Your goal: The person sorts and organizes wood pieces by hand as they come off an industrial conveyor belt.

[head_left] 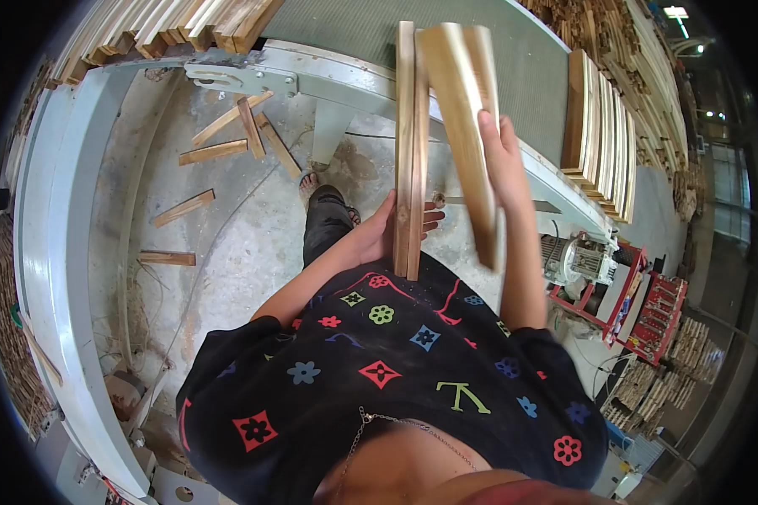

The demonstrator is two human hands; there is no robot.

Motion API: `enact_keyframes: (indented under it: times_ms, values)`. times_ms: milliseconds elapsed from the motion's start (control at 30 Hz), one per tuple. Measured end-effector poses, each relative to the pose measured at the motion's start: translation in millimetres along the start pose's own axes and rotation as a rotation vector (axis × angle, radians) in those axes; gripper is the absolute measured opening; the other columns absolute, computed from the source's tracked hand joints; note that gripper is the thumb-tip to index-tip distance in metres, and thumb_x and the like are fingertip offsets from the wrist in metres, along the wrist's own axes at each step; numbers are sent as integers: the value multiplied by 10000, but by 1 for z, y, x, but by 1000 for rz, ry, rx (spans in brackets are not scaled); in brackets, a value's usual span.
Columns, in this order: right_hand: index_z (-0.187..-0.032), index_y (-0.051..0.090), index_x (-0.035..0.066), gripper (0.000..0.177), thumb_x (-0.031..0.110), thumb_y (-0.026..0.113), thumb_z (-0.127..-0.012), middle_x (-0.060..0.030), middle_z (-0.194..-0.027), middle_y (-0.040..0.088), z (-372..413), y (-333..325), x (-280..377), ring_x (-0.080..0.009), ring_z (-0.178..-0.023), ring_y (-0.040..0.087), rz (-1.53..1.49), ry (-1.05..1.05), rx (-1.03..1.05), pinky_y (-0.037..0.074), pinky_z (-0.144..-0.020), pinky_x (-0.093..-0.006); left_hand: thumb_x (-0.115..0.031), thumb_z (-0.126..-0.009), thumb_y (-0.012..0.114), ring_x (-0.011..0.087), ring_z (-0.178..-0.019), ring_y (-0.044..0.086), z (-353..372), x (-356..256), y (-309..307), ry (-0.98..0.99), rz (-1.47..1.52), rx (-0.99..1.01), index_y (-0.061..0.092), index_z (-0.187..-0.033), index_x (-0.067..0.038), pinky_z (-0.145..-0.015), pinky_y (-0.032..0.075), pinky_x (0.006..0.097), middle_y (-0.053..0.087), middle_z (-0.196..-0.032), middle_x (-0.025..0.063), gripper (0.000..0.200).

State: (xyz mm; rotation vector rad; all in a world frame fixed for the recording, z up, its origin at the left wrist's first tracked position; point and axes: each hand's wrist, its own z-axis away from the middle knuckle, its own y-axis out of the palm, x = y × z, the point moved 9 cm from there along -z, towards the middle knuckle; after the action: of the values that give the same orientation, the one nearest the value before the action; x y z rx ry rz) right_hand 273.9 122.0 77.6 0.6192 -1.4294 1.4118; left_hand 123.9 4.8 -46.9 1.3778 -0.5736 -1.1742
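Observation:
My left hand (374, 241) supports a pair of narrow wooden strips (405, 143), its thumb along their near side and its fingers reaching out beneath them. The strips lie side by side, their far ends over the conveyor belt (345, 23) and their near ends by my shirt. Just to the right, my right hand (504, 160) is closed on wooden boards (455, 93), thumb on top and the other fingers mostly hidden. These boards are tilted, slightly blurred, and seem to be two pieces.
A row of wooden strips (156, 29) lies at the upper left, with another stack (602, 126) at the belt's right. Several loose offcuts (213, 152) are scattered on the concrete floor (236, 219). A motor (583, 259) and a red rack (655, 316) stand at right.

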Motion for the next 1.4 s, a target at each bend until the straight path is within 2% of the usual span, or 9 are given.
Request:
enact_keyframes:
  times_ms: [100,133,500,533,967,1033,1167,1233,1400]
  values:
    - [-1520,143,-161,1036,624,531,-966,-371,-1502,354,-3,17,-47,-371,-1435,373,-342,209,-76,341,-1148,-373,-776,-902,377,274,-1431,387,-7,6,-7,-9,5,-52,268,-1557,-59,-1145,361,437,373,-1566,149,977]
    - [-1454,357,-103,806,545,529,-1006,-272,-1324,565,-5,26,-44,-283,-1188,599,-379,174,-80,496,-976,-335,-768,-905,380,274,-1435,383,-5,5,-5,-12,-16,-106,246,-1566,-72,-1161,345,445,356,-1575,144,969]
    - [-1332,517,-47,572,393,611,-979,-181,-1047,677,17,33,22,-170,-841,635,66,-41,55,517,-752,-299,-675,-974,396,293,-1424,391,20,-11,-6,-33,124,-177,231,-1566,-110,-1167,347,513,368,-1558,120,835]
    - [-1359,476,-107,700,420,647,-932,-278,-1181,647,25,35,33,-351,-1020,667,66,-97,88,517,-893,-413,-671,-975,404,296,-1418,398,20,-13,-4,-24,124,-161,238,-1563,-110,-1165,351,512,374,-1553,119,829]
    - [-1465,313,-133,908,476,637,-875,-375,-1311,462,-67,115,98,-510,-1156,515,665,-459,-126,480,-955,-515,-668,-1011,276,231,-1338,506,-15,-116,3,95,-54,-230,364,-1521,-142,-1080,442,492,484,-1484,77,739]
    - [-1473,300,-129,965,520,638,-843,-350,-1275,487,-125,129,113,-486,-1151,527,682,-379,-126,494,-930,-529,-739,-964,263,377,-1395,440,-9,-106,-3,-5,137,-33,292,-1564,-117,-1131,374,550,401,-1558,148,865]
    - [-1464,330,-89,1093,576,770,-717,-352,-1296,515,-247,164,136,-496,-1173,562,457,-216,-176,484,-993,-515,-749,-959,266,361,-1375,475,34,-94,-10,4,-30,63,269,-1578,-90,-1113,408,489,402,-1559,176,904]
    - [-1502,283,-56,992,344,813,-765,-226,-1182,620,-302,199,139,-371,-940,665,-274,-232,184,541,-876,-454,-718,-983,309,331,-1340,509,52,-82,-49,4,-151,-127,266,-1577,-93,-1080,427,430,446,-1530,163,863]
    - [-1570,165,1,830,172,681,-942,-244,-1466,436,-252,202,116,-310,-1311,496,-756,-60,354,486,-1002,-399,-727,-936,444,304,-1181,605,108,-88,-166,-160,-744,-799,498,-1431,-24,-978,472,395,585,-1367,196,862]
